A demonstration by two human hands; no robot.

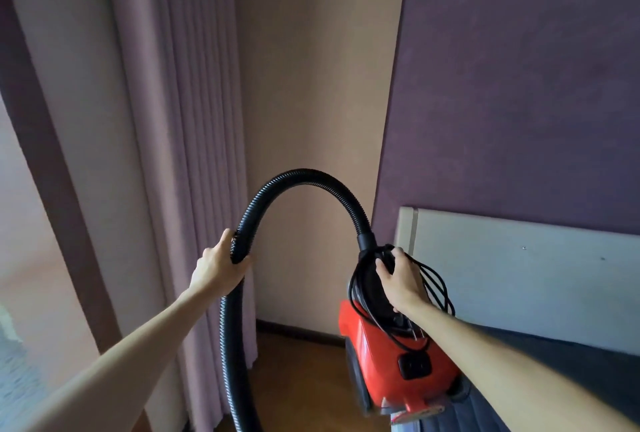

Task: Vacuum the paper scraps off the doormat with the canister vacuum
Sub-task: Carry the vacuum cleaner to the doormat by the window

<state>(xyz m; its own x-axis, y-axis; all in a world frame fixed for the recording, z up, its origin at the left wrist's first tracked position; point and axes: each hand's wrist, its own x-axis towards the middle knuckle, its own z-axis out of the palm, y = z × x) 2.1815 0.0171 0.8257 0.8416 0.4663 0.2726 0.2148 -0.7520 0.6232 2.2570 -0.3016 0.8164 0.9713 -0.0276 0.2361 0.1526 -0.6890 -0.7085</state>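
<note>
A red canister vacuum (391, 359) hangs in the air at lower centre-right, lifted off the floor. My right hand (401, 279) grips its black top handle together with the bundled black power cord (436, 289). A ribbed black hose (301, 177) arches up from the canister and down to the left. My left hand (221, 267) grips that hose where it bends down; the hose runs on past the bottom edge. No doormat or paper scraps are in view.
Pleated mauve curtains (180, 119) hang at the left by a window. A beige wall corner (311, 102) lies ahead, with a purple wall panel (519, 85) and a pale headboard (519, 268) at the right. Brown wooden floor (301, 379) shows below.
</note>
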